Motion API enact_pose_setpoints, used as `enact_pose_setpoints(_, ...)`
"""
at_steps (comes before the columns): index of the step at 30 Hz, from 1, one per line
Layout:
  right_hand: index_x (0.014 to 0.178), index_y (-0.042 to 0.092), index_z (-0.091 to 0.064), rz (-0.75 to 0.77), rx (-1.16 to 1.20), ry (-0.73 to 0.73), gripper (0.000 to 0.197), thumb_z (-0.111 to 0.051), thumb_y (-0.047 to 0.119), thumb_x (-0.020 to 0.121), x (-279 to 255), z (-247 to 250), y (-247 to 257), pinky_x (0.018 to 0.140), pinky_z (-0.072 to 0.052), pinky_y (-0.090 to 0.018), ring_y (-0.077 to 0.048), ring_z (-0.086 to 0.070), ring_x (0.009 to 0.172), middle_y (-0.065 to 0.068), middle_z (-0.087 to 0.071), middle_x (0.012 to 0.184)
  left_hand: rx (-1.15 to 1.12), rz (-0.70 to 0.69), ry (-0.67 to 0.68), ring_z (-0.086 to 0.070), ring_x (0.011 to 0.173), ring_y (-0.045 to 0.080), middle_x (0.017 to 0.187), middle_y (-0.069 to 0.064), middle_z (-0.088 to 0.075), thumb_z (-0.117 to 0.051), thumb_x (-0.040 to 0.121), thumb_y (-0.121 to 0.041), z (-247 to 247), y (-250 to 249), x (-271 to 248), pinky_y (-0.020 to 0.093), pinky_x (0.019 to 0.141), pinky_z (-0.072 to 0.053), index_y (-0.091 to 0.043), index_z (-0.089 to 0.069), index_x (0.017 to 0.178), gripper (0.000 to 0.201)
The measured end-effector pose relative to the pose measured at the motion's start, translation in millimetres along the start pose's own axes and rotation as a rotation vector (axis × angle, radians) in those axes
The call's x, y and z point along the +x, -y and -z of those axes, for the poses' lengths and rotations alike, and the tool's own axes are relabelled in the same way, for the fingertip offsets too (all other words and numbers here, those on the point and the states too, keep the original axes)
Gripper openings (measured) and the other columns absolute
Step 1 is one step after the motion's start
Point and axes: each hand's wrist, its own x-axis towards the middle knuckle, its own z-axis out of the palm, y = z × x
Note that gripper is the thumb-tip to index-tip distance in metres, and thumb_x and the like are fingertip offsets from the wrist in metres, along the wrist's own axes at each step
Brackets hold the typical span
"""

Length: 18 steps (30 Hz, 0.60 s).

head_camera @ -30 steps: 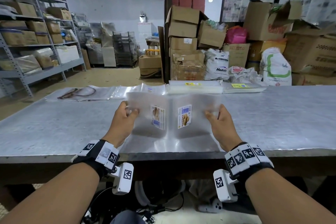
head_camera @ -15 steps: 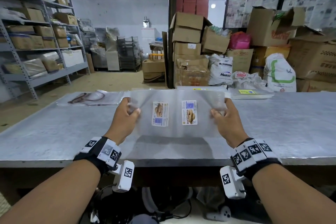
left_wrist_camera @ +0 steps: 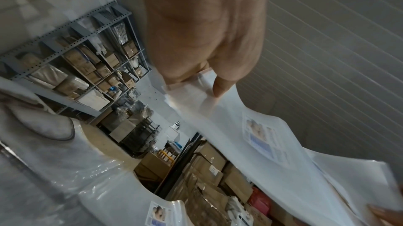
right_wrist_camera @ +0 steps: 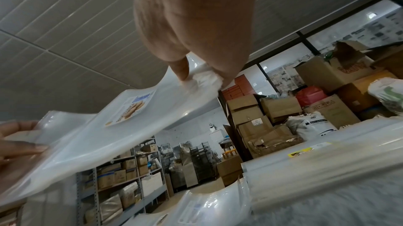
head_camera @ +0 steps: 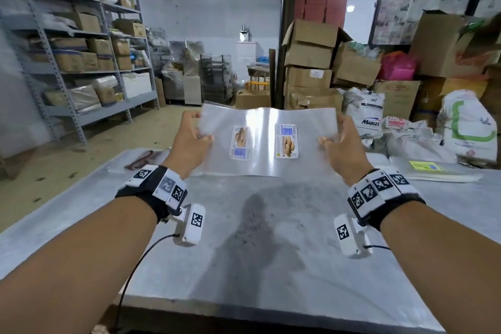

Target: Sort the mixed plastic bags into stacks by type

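Clear bags (head_camera: 267,141) with bread labels held up above the table (head_camera: 271,238); our left hand (head_camera: 189,141) and right hand (head_camera: 343,144) pinch opposite edges.

A clear plastic bag (head_camera: 268,141) with two small printed labels (head_camera: 286,140) showing pastries hangs spread out flat in the air above the tabletop (head_camera: 271,238), pinched at its left and right edges. Near the far left edge of the tabletop lies a clear bag with a brown print (head_camera: 141,161). At the far right lies a flat stack of clear bags with a yellow label (head_camera: 433,171).
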Motion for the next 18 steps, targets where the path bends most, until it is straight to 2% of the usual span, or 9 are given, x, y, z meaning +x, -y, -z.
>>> enact_pose_setpoints(2, 0.117, 0.033, -0.044, 0.003, -0.057, -0.01, 0.036, -0.063, 0.01, 0.097, 28, -11, -1, 0.087, -0.06, -0.049, -0.018, -0.067, 0.096, 0.012, -0.062, 0.103, 0.016, 0.008, 0.0, -0.07, 0.089, 0.023, 0.106, 0.007, -0.068, -0.061, 0.096, -0.005, -4, 0, 29, 0.04, 0.07, -0.062, -0.028, -0.039, 0.127, 0.045)
enact_pose_setpoints(4, 0.119, 0.03, -0.044, -0.008, -0.1, -0.016, 0.035, -0.063, 0.011, 0.097, 53, -23, -7, 0.087, -0.06, -0.05, -0.019, -0.066, 0.094, 0.011, -0.062, 0.102, 0.035, 0.032, 0.016, -0.07, 0.094, 0.028, 0.109, 0.009, -0.067, -0.061, 0.095, -0.005, -9, 6, 54, 0.05, 0.078, -0.063, -0.032, -0.038, 0.124, 0.046)
enact_pose_setpoints(5, 0.122, 0.027, -0.044, -0.013, -0.115, -0.017, 0.036, -0.062, 0.01, 0.097, 64, -29, -12, 0.087, -0.06, -0.05, -0.02, -0.066, 0.095, 0.009, -0.062, 0.103, 0.051, 0.04, 0.024, -0.07, 0.094, 0.03, 0.109, 0.01, -0.066, -0.061, 0.095, -0.005, -13, 12, 64, 0.052, 0.077, -0.063, -0.033, -0.037, 0.124, 0.046)
enact_pose_setpoints(7, 0.128, 0.023, -0.044, -0.019, -0.14, -0.004, 0.039, -0.06, 0.007, 0.097, 81, -42, -26, 0.088, -0.059, -0.049, -0.025, -0.065, 0.1, 0.002, -0.063, 0.11, 0.094, 0.046, 0.044, -0.071, 0.092, 0.031, 0.108, 0.012, -0.065, -0.06, 0.097, -0.005, -21, 26, 83, 0.045, 0.068, -0.063, -0.033, -0.037, 0.123, 0.045)
enact_pose_setpoints(9, 0.128, 0.025, -0.045, -0.026, -0.177, 0.023, 0.04, -0.059, 0.007, 0.096, 94, -55, -42, 0.09, -0.058, -0.051, -0.028, -0.065, 0.102, 0.001, -0.064, 0.112, 0.158, 0.065, 0.066, -0.07, 0.089, 0.029, 0.107, 0.011, -0.064, -0.059, 0.098, -0.004, -29, 43, 98, 0.037, 0.061, -0.06, -0.033, -0.035, 0.124, 0.046)
enact_pose_setpoints(12, 0.127, 0.023, -0.046, -0.042, -0.248, 0.061, 0.039, -0.057, 0.004, 0.095, 111, -73, -67, 0.09, -0.057, -0.048, -0.028, -0.065, 0.102, -0.001, -0.064, 0.109, 0.241, 0.118, 0.087, -0.069, 0.089, 0.03, 0.104, 0.005, -0.06, -0.058, 0.097, -0.003, -40, 72, 118, 0.048, 0.074, -0.063, -0.034, -0.034, 0.125, 0.048)
enact_pose_setpoints(15, 0.133, 0.019, -0.045, -0.049, -0.311, 0.102, 0.042, -0.054, 0.001, 0.095, 129, -88, -90, 0.079, -0.05, -0.033, -0.023, -0.061, 0.099, 0.0, -0.06, 0.111, 0.323, 0.151, 0.103, -0.068, 0.089, 0.031, 0.103, 0.006, -0.059, -0.057, 0.095, -0.002, -51, 99, 135, 0.054, 0.08, -0.061, -0.033, -0.034, 0.127, 0.051)
enact_pose_setpoints(17, 0.134, 0.018, -0.044, -0.067, -0.363, 0.141, 0.042, -0.053, 0.001, 0.096, 139, -94, -102, 0.064, -0.043, -0.027, -0.022, -0.057, 0.094, -0.001, -0.059, 0.111, 0.375, 0.166, 0.115, -0.067, 0.088, 0.032, 0.104, 0.009, -0.06, -0.057, 0.094, -0.002, -59, 116, 145, 0.051, 0.077, -0.06, -0.031, -0.034, 0.129, 0.051)
enact_pose_setpoints(18, 0.133, 0.018, -0.043, -0.086, -0.396, 0.157, 0.041, -0.051, 0.001, 0.097, 143, -97, -107, 0.061, -0.041, -0.027, -0.023, -0.056, 0.092, -0.002, -0.059, 0.109, 0.395, 0.171, 0.122, -0.066, 0.086, 0.032, 0.103, 0.01, -0.061, -0.057, 0.094, -0.003, -62, 124, 150, 0.048, 0.073, -0.06, -0.03, -0.034, 0.129, 0.05)
